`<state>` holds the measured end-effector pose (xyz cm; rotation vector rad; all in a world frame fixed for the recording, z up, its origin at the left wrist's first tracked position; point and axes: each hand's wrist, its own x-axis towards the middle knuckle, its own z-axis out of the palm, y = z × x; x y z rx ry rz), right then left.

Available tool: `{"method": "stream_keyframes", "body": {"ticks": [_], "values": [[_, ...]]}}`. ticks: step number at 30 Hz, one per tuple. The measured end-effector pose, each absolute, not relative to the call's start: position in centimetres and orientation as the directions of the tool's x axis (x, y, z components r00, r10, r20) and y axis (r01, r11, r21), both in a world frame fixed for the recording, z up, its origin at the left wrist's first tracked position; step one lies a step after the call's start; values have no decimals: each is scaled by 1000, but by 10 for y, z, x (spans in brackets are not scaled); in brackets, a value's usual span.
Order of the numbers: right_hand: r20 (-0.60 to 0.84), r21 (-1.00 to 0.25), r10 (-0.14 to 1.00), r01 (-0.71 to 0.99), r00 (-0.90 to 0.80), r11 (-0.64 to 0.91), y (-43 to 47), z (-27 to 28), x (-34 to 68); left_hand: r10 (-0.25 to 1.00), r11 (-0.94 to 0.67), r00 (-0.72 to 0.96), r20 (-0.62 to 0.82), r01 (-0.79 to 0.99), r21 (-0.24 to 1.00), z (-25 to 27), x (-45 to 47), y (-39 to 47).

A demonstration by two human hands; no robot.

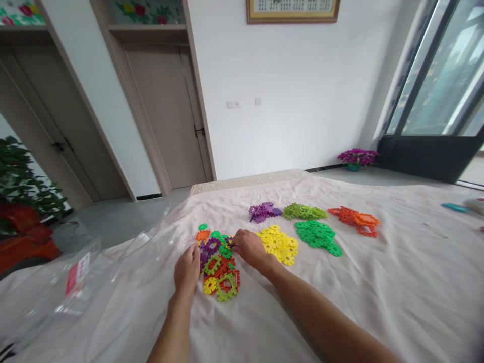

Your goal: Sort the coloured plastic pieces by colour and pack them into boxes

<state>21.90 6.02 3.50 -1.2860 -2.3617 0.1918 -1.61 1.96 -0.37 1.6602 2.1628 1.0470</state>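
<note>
A mixed pile of flat plastic interlocking pieces (227,286) lies between my hands, with purple, green, orange, lime and yellow ones overlapping. My left hand (187,268) rests at the pile's left side, fingers curled in beside the purple pieces (204,252); what they pinch, if anything, is hidden. On the far right side of the pile, my right hand (250,248) is closed, with a dark purple interlocking piece (229,242) at its fingertips. Just right of that hand spreads a heap of yellow flower-shaped discs (280,244).
Single-colour heaps lie farther back: purple (262,212), lime (304,211), green (317,234) and orange (357,220). A clear plastic bag (77,282) covers the cloth's left side. A blue object (455,207) lies far right. The patterned cloth (397,287) is wrinkled.
</note>
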Motion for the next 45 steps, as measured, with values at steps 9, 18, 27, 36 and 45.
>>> {"method": "stream_keyframes", "body": {"ticks": [9, 18, 27, 36, 45], "values": [[282, -798, 959, 551, -21, 246, 87, 36, 231, 911, 123, -339, 236, 766, 631, -4, -16, 24], [267, -928, 949, 310, 166, 206, 103, 12, 233, 913, 100, -315, 259, 789, 606, -4, -16, 26], [330, -385, 802, 704, -498, 596, 64, 23, 216, 914, 70, -286, 287, 810, 583, -5, -16, 26], [330, -433, 879, 772, -345, 466, 65, 23, 217, 912, 57, -282, 297, 806, 589, -6, -16, 26], [239, -489, 971, 862, -13, 132, 88, 54, 268, 912, 77, -292, 289, 813, 577, -5, -15, 25]]}}
